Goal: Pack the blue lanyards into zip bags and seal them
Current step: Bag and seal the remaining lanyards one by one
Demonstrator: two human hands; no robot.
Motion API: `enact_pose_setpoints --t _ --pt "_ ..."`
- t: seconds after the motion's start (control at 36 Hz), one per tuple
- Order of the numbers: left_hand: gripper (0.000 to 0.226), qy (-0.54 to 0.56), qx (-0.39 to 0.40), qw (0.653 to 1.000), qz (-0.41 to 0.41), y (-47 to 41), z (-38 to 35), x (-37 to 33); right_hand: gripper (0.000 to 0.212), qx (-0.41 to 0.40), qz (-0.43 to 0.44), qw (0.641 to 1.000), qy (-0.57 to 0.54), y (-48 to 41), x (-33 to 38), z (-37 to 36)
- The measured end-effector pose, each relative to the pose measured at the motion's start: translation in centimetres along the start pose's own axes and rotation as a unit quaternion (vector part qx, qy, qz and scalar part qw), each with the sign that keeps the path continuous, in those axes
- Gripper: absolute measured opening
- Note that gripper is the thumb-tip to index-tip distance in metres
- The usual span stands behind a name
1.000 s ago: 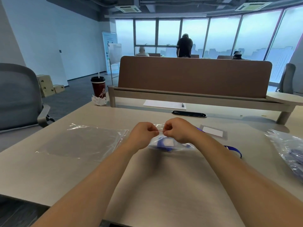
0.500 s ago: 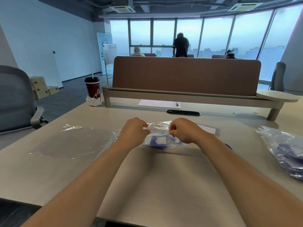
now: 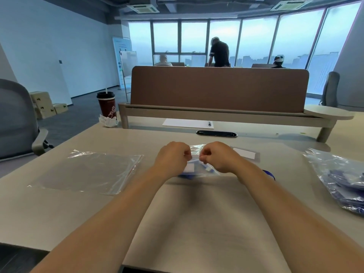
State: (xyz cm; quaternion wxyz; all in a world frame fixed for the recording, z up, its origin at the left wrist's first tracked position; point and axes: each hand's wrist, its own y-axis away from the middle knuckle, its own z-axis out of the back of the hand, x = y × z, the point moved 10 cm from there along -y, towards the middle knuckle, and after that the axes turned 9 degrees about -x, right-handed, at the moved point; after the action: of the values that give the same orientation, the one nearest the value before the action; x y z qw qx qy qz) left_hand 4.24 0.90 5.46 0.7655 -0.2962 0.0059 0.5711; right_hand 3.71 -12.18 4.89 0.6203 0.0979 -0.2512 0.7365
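Observation:
A small clear zip bag (image 3: 197, 168) with a blue lanyard and white card inside lies on the desk in the middle. My left hand (image 3: 173, 157) and my right hand (image 3: 218, 157) both pinch its red zip strip, thumbs and fingers close together at the top edge. An empty zip bag (image 3: 88, 172) lies flat to the left. A bit of loose blue lanyard (image 3: 269, 174) shows behind my right forearm. A clear card holder (image 3: 246, 154) lies just beyond my right hand.
A clear bag of blue lanyards (image 3: 342, 180) sits at the right edge. A coffee cup (image 3: 107, 104) stands far left by the brown divider (image 3: 218, 87). Paper with a pen (image 3: 187, 123), a cable slot (image 3: 216, 133) and a grey chair (image 3: 17, 119) are around.
My hands were spread apart along the zip strip half a second ago; now they have come back close together at its middle. The view has shifted slightly.

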Motion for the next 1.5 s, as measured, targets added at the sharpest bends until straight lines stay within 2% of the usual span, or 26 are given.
enact_pose_setpoints --t 0.42,0.58,0.89,1.06,1.22,1.31,1.36,1.5 --pt "0.013 0.026 -0.010 0.999 0.028 0.2 1.1 0.5 0.014 -0.055 -0.039 0.997 -0.035 1.4 -3.4 3.4" --pt "0.011 0.012 0.001 0.999 0.031 0.4 1.8 0.0 0.013 -0.084 -0.081 0.991 -0.067 1.8 -5.0 3.7" --pt "0.006 0.047 0.008 0.995 0.091 1.8 3.5 3.8 0.012 -0.072 -0.142 0.972 -0.173 2.6 -5.5 2.5" --pt "0.012 0.046 -0.013 0.993 0.112 1.9 4.3 4.4 0.014 -0.072 -0.151 0.957 -0.236 2.6 -4.7 2.2" --pt "0.009 0.157 -0.078 0.972 0.160 1.7 4.6 5.2 0.012 -0.104 -0.149 0.941 -0.284 2.2 -3.6 2.0" --pt "0.020 0.190 -0.097 0.959 0.188 1.8 4.5 5.9 0.013 -0.125 -0.157 0.931 -0.305 1.8 -3.7 2.0" --pt "0.018 0.196 -0.095 0.952 0.214 2.0 4.2 6.6 0.013 -0.131 -0.162 0.926 -0.315 1.8 -3.7 2.1" --pt "0.026 0.232 -0.114 0.942 0.213 1.6 4.6 6.5 0.011 -0.138 -0.161 0.919 -0.332 1.5 -3.7 2.8"
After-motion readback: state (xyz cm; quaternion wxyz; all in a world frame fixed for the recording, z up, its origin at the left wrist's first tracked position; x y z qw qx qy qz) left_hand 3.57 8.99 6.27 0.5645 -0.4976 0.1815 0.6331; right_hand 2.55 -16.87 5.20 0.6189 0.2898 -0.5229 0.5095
